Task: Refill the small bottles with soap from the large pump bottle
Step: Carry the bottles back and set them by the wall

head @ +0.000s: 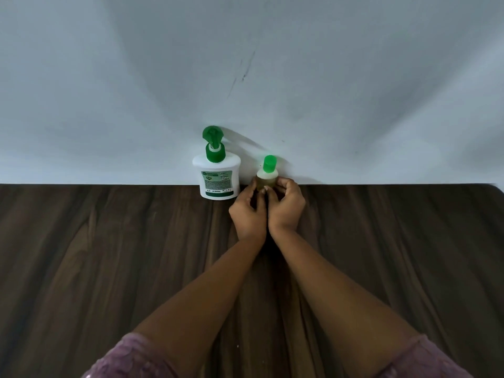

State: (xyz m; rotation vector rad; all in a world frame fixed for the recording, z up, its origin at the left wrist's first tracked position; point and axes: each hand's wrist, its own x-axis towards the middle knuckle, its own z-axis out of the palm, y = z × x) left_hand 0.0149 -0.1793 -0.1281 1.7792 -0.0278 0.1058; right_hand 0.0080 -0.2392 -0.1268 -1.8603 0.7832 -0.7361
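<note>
Head view. Two bare forearms reach across the dark wooden table (109, 241). The left hand (249, 211) and right hand (286, 204) both curl round the small bottle (266, 181), which stands upright near the table's far edge with its green cap (270, 163) on. To open it well, one hand should probably steady the body while the other twists the cap. The clear body shows yellowish liquid. Just to its left stands the white pump bottle (218, 178) — opaque, level hidden — against the wall (354, 91).

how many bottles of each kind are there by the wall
large white plastic pump bottle with green pump: 1
small clear bottle with green cap, gripped by left hand and right hand: 1
total: 2
</note>
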